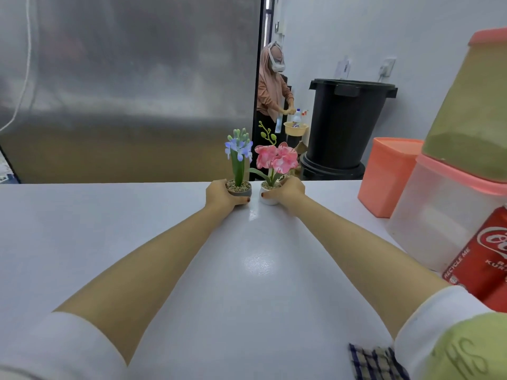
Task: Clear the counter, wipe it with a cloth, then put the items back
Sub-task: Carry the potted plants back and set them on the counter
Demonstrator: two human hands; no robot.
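Observation:
Two small potted flowers stand at the far edge of the white counter (137, 242). My left hand (220, 194) wraps around the grey pot with the blue flower (239, 160). My right hand (288, 191) grips the white pot with the pink flower (275, 160). Both pots rest on the counter, side by side and a little apart. A checked cloth (373, 362) lies at the near edge by my right sleeve.
At the right stand an orange tub (389, 174), a clear container with a pink lid (439, 215) bearing a green-filled container (477, 111), and red cans (485, 259). Behind the counter are a steel wall, a black bin (345, 122) and another person (273, 89).

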